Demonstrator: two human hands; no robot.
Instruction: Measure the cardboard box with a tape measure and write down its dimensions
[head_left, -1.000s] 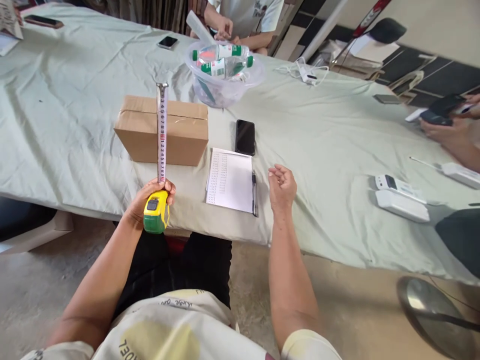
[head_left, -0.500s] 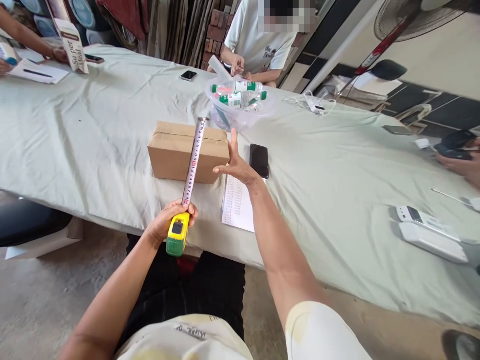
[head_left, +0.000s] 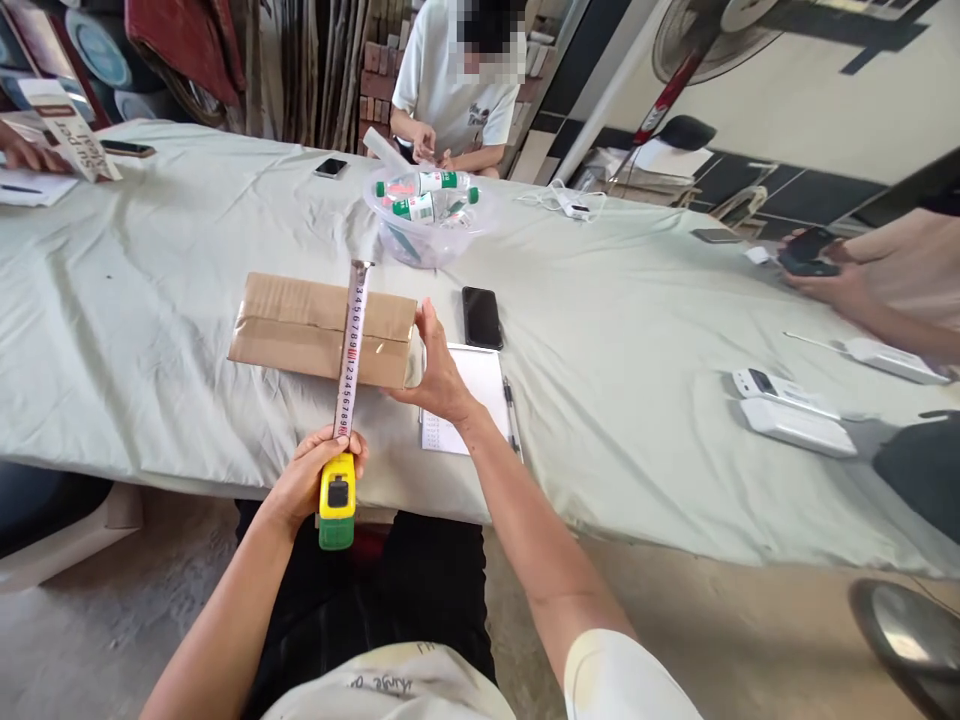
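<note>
My left hand (head_left: 306,478) is closed round a yellow and green tape measure (head_left: 337,500). Its white blade (head_left: 349,375) sticks out away from me, and the metal hook end lies past the far side of a brown cardboard box (head_left: 289,338). With its fingers and thumb, my right hand (head_left: 439,378) grips the box's right end. The box is tipped, so its seamed face shows more toward me. Beside my right hand are printed sheets of paper (head_left: 480,378), a black pen (head_left: 511,412) and a dark phone (head_left: 481,318).
A clear plastic basin (head_left: 431,248) holding green-capped bottles stands beyond the box. Another phone (head_left: 330,168) lies farther back. White devices (head_left: 795,425) rest on the cloth-covered table (head_left: 622,400) at right. People sit at the far side, left and right.
My right hand, spread beside the box before, has taken hold of its right end. The box has tipped, and the view has shifted to the right. The tape measure stays in my left hand.
</note>
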